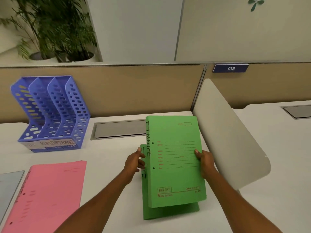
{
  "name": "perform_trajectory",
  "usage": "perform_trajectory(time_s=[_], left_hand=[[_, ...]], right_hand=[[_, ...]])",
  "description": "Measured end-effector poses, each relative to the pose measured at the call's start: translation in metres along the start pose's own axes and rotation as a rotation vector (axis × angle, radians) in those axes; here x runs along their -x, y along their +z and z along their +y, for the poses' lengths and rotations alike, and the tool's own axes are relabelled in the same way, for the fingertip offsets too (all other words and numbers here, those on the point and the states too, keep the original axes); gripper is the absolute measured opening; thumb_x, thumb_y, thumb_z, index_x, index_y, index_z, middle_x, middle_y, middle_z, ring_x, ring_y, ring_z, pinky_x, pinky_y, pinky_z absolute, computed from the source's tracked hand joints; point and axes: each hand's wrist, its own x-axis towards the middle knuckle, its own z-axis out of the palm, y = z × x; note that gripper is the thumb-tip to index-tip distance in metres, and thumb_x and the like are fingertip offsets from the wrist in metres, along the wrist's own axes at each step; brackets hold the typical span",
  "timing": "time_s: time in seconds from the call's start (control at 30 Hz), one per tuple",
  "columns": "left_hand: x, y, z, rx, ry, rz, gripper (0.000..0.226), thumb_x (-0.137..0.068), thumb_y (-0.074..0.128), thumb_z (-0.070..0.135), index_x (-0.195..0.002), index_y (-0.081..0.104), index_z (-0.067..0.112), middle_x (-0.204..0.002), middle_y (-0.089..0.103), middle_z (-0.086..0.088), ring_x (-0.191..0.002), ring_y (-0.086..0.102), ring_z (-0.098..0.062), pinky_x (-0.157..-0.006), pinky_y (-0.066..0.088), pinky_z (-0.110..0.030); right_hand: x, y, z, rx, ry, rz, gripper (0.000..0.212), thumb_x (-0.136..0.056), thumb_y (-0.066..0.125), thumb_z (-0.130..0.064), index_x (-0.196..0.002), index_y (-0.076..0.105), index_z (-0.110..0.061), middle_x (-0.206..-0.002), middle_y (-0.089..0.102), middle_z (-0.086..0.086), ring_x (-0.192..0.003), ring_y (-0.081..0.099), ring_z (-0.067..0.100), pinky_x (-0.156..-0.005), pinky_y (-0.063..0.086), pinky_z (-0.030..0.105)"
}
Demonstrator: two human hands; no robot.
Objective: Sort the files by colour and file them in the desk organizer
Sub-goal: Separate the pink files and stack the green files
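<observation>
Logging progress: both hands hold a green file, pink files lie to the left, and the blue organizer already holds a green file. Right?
No: in the head view the blue organizer holds no file. The left hand and right hand do hold a green file, with pink files to the left.

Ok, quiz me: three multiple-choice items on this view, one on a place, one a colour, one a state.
1. The desk organizer stands: A) far left on the desk B) beside the right divider C) on the pink files.
2. The files in the left hand and right hand are: A) pink B) grey C) green.
3. The organizer's slots are: A) full B) empty C) half filled.
Key: 1 A, it sits at the back left; 2 C, both covers are green; 3 B, no file shows inside.
</observation>
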Motion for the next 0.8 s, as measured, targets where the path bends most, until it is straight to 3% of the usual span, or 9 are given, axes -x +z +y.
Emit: perform_trajectory(time_s=[0.07,0.13,0.27,0.4,0.53,0.8], left_hand=[[-0.007,-0.005,-0.021,-0.157,0.017,0.084,0.028,-0.098,0.049,0.036,-0.096,0.063,0.012,-0.093,0.068,-0.014,-0.074,0.062,-0.022,-0.067,0.049,-0.034],[-0.013,-0.008,-0.043,-0.303,0.011,0.144,0.015,-0.093,0.058,0.021,-0.1,0.063,0.009,-0.107,0.067,-0.014,-0.087,0.061,-0.024,-0.079,0.052,-0.038],[-0.017,0.0,-0.065,-0.486,-0.07,0.167,0.034,-0.089,0.062,0.024,-0.119,0.056,0.008,-0.121,0.061,-0.011,-0.102,0.057,-0.026,-0.085,0.047,-0.034],[-0.022,0.016,-0.074,-0.604,-0.113,0.161,0.034,-0.091,0.059,0.029,-0.116,0.048,0.009,-0.117,0.061,-0.01,-0.09,0.049,-0.021,-0.084,0.042,-0.034],[-0.029,0.032,-0.073,-0.466,-0.193,0.166,0.047,-0.088,0.064,0.033,-0.119,0.041,0.005,-0.121,0.056,-0.014,-0.108,0.055,-0.031,-0.096,0.045,-0.044],[-0.049,0.055,-0.071,-0.486,-0.345,0.232,0.088,-0.07,0.079,0.051,-0.127,0.035,0.001,-0.127,0.049,-0.019,-0.12,0.046,-0.036,-0.099,0.043,-0.046]], right_hand=[[0.003,-0.004,0.005,-0.029,0.017,0.003,0.024,-0.092,0.061,-0.009,-0.105,0.065,0.011,-0.107,0.069,0.031,-0.101,0.066,0.05,-0.092,0.051,0.064],[0.005,-0.009,0.011,-0.032,0.029,0.012,0.025,-0.093,0.06,-0.009,-0.106,0.065,0.012,-0.107,0.069,0.031,-0.101,0.066,0.05,-0.092,0.051,0.064],[0.007,-0.023,0.029,0.005,0.038,0.033,0.024,-0.093,0.06,-0.01,-0.103,0.065,0.012,-0.105,0.069,0.032,-0.099,0.067,0.05,-0.091,0.051,0.064],[0.004,-0.037,0.05,0.066,0.054,0.075,0.02,-0.092,0.062,-0.011,-0.092,0.066,0.008,-0.097,0.072,0.029,-0.091,0.069,0.048,-0.086,0.054,0.063],[0.002,-0.047,0.068,0.123,0.054,0.126,0.019,-0.09,0.067,-0.013,-0.077,0.066,0.001,-0.088,0.073,0.026,-0.078,0.07,0.04,-0.083,0.057,0.058],[-0.01,-0.048,0.097,0.157,0.126,0.118,0.021,-0.091,0.065,-0.013,-0.086,0.065,0.007,-0.091,0.072,0.026,-0.088,0.07,0.045,-0.087,0.055,0.061]])
